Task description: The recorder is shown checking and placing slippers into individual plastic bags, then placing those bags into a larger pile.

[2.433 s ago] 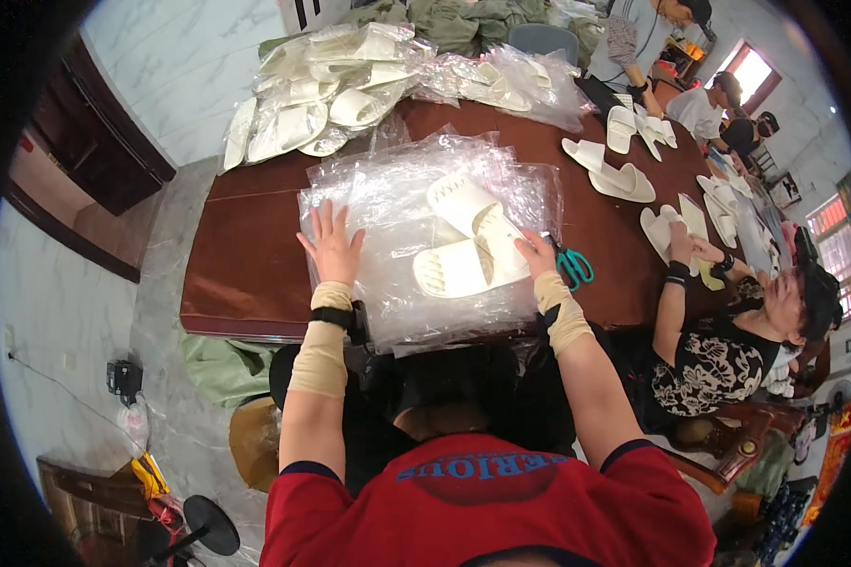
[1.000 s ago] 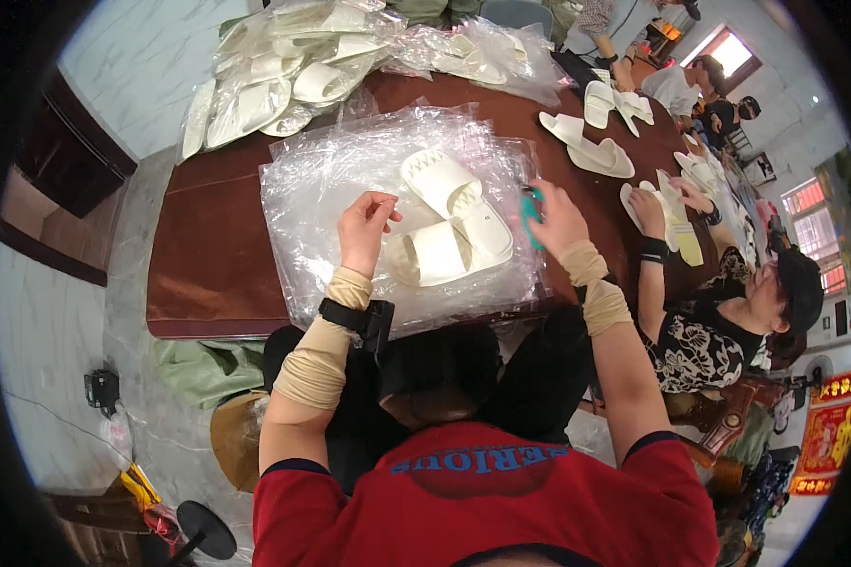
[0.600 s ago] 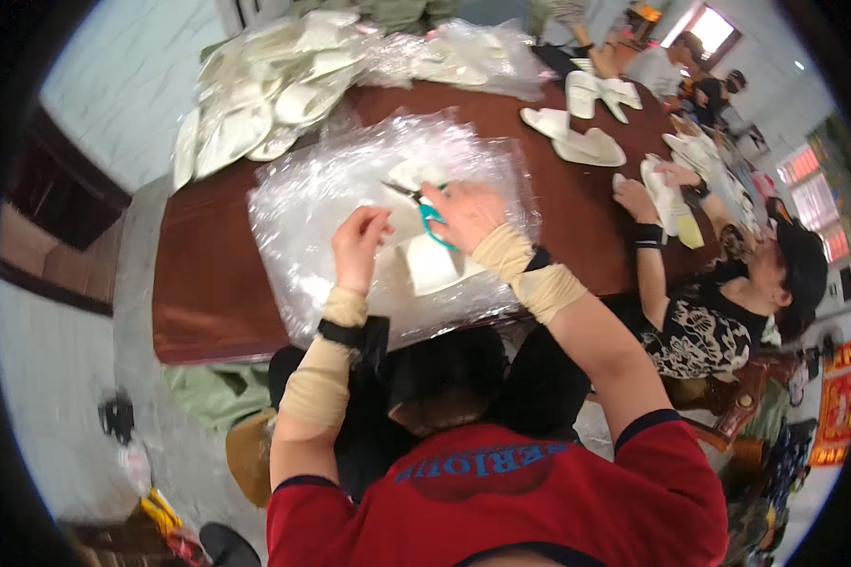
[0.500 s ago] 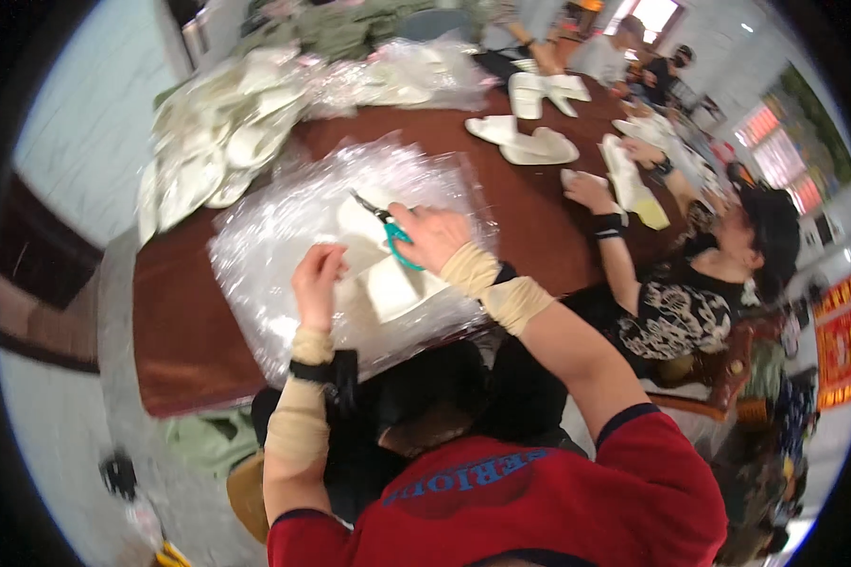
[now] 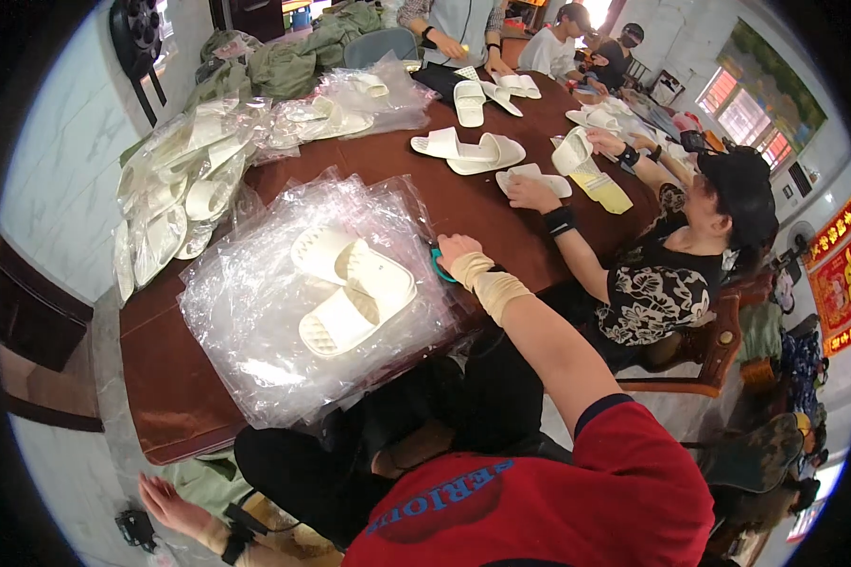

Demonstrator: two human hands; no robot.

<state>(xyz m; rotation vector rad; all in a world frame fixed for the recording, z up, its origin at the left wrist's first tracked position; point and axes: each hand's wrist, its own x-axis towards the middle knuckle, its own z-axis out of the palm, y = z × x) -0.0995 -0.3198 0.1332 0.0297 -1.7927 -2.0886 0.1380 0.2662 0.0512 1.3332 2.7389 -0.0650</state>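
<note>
A pair of cream-white slippers (image 5: 350, 321) lies on a thick stack of clear plastic bags (image 5: 232, 321) in front of me, one slipper partly over the other. My right hand (image 5: 460, 255) is at the right edge of the stack, fingers closed around teal-handled scissors (image 5: 441, 266); the blades are hidden. My left hand (image 5: 172, 506) is off the table at the lower left, fingers stretched out, holding nothing I can see. Below it and beside the table is green cloth (image 5: 208, 482).
Bagged slippers (image 5: 175, 203) are heaped on the brown table (image 5: 161, 378) at far left. More loose slippers (image 5: 473, 151) lie across the far side. At the right a co-worker (image 5: 671, 255) handles slippers; another person (image 5: 454, 38) stands at the far edge.
My left hand has swung from above the slippers down and left, off the table. My right hand has moved right with the scissors, uncovering the slippers. The head view has shifted.
</note>
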